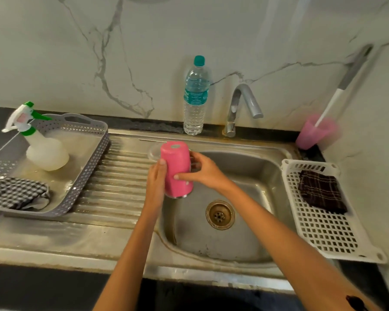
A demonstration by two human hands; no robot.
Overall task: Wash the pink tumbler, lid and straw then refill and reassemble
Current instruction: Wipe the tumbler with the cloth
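Right of the grey basket (92, 162), a person's left hand (157, 178) is pressing straight-fingered against the pink tumbler (176, 169), which is hanging mouth-down over the sink's (245, 176) left rim. The right hand (202, 170) is gripping it, thumb across the front. Keeping it inverted and shaking gently is probably draining it best.

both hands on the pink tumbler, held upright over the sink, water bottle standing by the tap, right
Not quite: the pink tumbler is upside down, base up and steel rim facing down toward the sink, as the head view shows. The left hand and right hand are on it, and the water bottle does stand by the tap.
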